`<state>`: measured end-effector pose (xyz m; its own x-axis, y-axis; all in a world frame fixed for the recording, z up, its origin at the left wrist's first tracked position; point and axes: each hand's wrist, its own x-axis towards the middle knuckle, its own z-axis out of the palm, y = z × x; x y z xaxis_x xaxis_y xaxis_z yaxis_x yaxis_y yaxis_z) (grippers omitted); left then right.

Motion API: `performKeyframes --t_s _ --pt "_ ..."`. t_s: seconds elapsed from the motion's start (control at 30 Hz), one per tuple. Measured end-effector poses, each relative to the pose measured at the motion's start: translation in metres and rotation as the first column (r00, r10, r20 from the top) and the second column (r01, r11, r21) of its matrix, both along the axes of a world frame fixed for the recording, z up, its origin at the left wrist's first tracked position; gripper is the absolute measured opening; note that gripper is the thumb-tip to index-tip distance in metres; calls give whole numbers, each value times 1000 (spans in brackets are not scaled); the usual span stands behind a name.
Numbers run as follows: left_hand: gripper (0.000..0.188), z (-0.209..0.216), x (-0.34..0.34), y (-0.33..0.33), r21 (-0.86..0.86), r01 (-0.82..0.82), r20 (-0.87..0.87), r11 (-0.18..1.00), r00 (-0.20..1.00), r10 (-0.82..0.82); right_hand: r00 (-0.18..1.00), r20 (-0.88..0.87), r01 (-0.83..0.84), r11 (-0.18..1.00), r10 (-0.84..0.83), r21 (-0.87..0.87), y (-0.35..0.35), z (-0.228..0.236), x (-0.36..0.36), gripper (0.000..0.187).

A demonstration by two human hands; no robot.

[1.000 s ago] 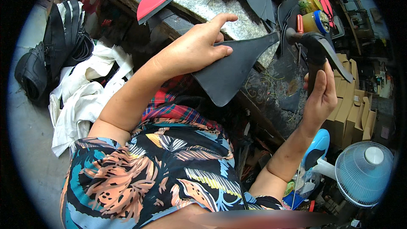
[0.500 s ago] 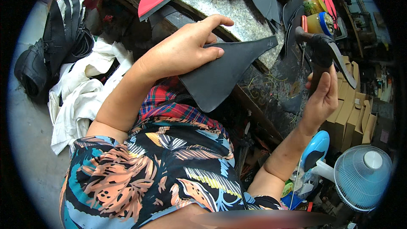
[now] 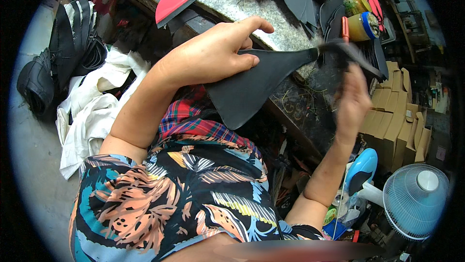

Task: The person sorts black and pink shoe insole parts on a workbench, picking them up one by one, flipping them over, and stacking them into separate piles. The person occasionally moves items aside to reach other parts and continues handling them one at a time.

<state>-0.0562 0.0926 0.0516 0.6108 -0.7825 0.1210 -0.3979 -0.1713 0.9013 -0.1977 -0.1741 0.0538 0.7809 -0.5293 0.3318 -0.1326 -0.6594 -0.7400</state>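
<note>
A person's left hand point(image 3: 218, 51) pinches a flat black panel point(image 3: 256, 85) under the thumb, its narrow end by a pale stone slab point(image 3: 232, 7), its broad end above the lap. The right hand point(image 3: 354, 99), blurred, clasps a dark hammer point(image 3: 349, 51) near the panel's tip; from here, contact is impossible to tell. Beyond sit a blue-lidded jar point(image 3: 361, 26) and cardboard boxes point(image 3: 395, 124).

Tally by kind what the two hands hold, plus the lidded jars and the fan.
Black flat piece, in the left hand: 1
Dark tool, blurred, in the right hand: 1
Blue-lidded jar and yellow-lidded jar: 2
Fan: 1
Total: 5
</note>
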Motion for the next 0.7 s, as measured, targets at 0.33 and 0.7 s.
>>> performKeyframes --t_s 0.33,0.7 --pt "50 1 0 -3 -30 -21 28 999 999 22 990 143 0 1000 -1 10 -2 11 -18 36" --pt "47 -5 14 -37 -121 -1 299 993 953 37 989 87 -117 993 116 11 -2 17 -29 30"
